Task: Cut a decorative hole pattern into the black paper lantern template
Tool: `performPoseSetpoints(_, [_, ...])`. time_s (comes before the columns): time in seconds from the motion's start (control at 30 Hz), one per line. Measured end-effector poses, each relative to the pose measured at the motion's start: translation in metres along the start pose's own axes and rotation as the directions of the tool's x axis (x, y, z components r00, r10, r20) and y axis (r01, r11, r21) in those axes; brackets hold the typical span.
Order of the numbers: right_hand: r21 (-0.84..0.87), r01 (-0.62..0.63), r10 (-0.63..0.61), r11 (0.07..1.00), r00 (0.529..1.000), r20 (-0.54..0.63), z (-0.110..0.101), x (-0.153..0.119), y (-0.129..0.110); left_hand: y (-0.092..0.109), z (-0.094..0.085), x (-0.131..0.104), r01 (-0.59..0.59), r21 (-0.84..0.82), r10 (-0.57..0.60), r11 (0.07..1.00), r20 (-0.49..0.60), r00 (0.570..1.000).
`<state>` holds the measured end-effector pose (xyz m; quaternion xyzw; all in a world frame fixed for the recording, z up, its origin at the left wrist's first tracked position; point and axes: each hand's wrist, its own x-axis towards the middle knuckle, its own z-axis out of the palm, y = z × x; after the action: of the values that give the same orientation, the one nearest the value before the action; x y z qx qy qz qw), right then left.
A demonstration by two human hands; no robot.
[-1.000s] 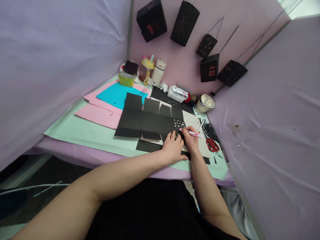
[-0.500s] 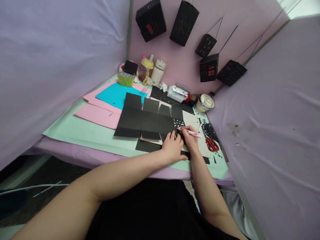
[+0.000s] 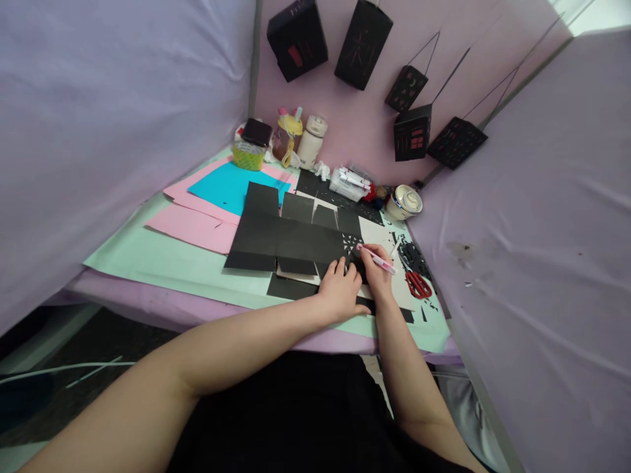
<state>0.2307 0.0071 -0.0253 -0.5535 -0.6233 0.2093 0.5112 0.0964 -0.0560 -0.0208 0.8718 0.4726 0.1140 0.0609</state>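
A flat sheet of black card [image 3: 305,238] with side flaps lies across the table. Its right end carries a patch of small triangular cut-outs [image 3: 348,242]. My left hand [image 3: 340,290] rests on the card just below this patch, fingers stretched and spread, pressing it down. In my right hand [image 3: 377,279] is a slim pink-and-white craft knife [image 3: 382,263], held like a pen, its front end at the right side of the cut-outs. The blade tip is too small to make out. White board [image 3: 397,286] shows under the card.
Red-handled scissors [image 3: 418,285] and black paper scraps [image 3: 413,257] lie at the right. Pink paper [image 3: 192,226] and blue paper [image 3: 221,187] spread to the left. A white bottle [image 3: 312,143], a cup [image 3: 288,139] and a lidded tub [image 3: 404,202] stand behind. Black box lanterns [image 3: 363,45] hang above.
My right hand has shifted the craft knife's front end slightly right and away from me, uncovering more of the cut-outs. My left hand and the card stay in place.
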Motion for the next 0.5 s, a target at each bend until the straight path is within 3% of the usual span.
performPoseSetpoints(0.17, [0.036, -0.075, 0.073, 0.997, 0.995, 0.067, 0.001, 0.007, 0.003, -0.001, 0.001, 0.0, -0.002, -0.003, 0.002, 1.0, -0.015, 1.0])
performPoseSetpoints(0.37, [-0.051, 0.1, -0.086, 0.994, 0.97, 0.225, 0.006, 0.02, -0.001, -0.001, 0.003, 0.001, -0.011, -0.017, 0.011, 1.0, -0.031, 0.999])
performPoseSetpoints(0.5, [-0.113, 0.107, -0.074, 0.988, 0.96, 0.268, 0.016, 0.022, 0.002, 0.0, 0.004, 0.001, -0.012, -0.027, 0.011, 1.0, -0.022, 1.0])
